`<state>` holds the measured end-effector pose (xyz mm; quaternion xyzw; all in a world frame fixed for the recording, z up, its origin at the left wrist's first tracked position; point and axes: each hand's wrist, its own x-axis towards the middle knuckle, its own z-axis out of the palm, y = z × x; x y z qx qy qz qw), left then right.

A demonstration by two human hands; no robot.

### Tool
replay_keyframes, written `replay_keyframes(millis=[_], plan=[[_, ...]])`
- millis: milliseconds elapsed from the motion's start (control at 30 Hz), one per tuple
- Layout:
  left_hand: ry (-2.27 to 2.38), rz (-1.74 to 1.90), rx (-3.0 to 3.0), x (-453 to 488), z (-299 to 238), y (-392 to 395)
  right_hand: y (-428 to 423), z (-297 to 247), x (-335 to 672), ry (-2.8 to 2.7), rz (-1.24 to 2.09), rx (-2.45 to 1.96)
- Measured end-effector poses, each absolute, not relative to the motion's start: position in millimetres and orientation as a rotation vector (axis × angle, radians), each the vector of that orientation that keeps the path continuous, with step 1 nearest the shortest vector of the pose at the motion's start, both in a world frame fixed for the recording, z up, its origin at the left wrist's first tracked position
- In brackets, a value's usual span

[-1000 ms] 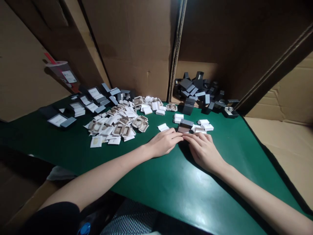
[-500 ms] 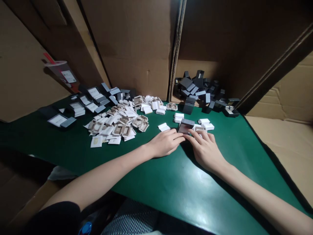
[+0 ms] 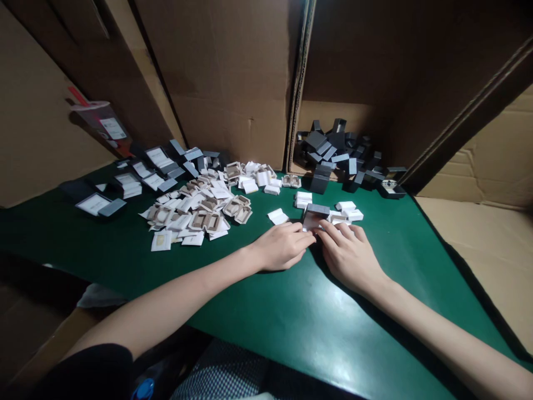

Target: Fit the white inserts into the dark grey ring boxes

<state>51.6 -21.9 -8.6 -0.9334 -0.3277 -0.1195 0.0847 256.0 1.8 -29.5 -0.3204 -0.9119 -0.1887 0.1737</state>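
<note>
Green tabletop (image 3: 266, 316), backed by cardboard panels (image 3: 225, 72). Cardboard box (image 3: 353, 61), open-fronted, containing heaped black cases (image 3: 317, 140). Mound of white inserts (image 3: 219, 191), some with brown recesses. Open cases (image 3: 156, 158), left, white pieces inside. Plastic cup (image 3: 97, 118), red straw. Left hand (image 3: 282, 246) and right hand (image 3: 350, 253), fingertips close together; whether clamped, cannot tell. Small case (image 3: 316, 210), at the fingertips on the tabletop: dark top, paler near face.

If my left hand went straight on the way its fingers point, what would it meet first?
Probably your bare right hand, close ahead; depth there is unclear, so the two may already touch.
</note>
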Motion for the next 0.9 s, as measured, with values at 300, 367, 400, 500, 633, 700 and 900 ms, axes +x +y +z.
replay_keyframes(millis=[300, 367, 400, 500, 633, 700, 900], plan=[[-0.872, -0.427, -2.756, 50.1, -13.5, -23.2, 5.2, -27.1, 259.1, -2.605, -0.440, -0.836], [-0.897, -0.449, -2.732, 50.2, -14.6, -23.6, 5.5, -26.8, 259.6, -2.608, -0.421, -0.827], [-0.918, -0.457, -2.719, 50.7, -14.9, -24.0, 5.6, -26.6, 259.7, -2.611, -0.418, -0.827], [-1.012, -0.492, -2.674, 52.9, -15.6, -25.0, 5.5, -26.8, 260.1, -2.618, -0.423, -0.828], [-1.116, -0.506, -2.656, 55.3, -16.2, -25.8, 6.1, -28.2, 260.7, -2.609, -0.434, -0.826], [-1.117, -0.494, -2.663, 56.0, -16.0, -25.8, 6.4, -28.9, 260.8, -2.606, -0.433, -0.826], [-1.165, -0.479, -2.692, 58.7, -15.8, -25.4, 6.8, -29.8, 260.5, -2.604, -0.398, -0.820]])
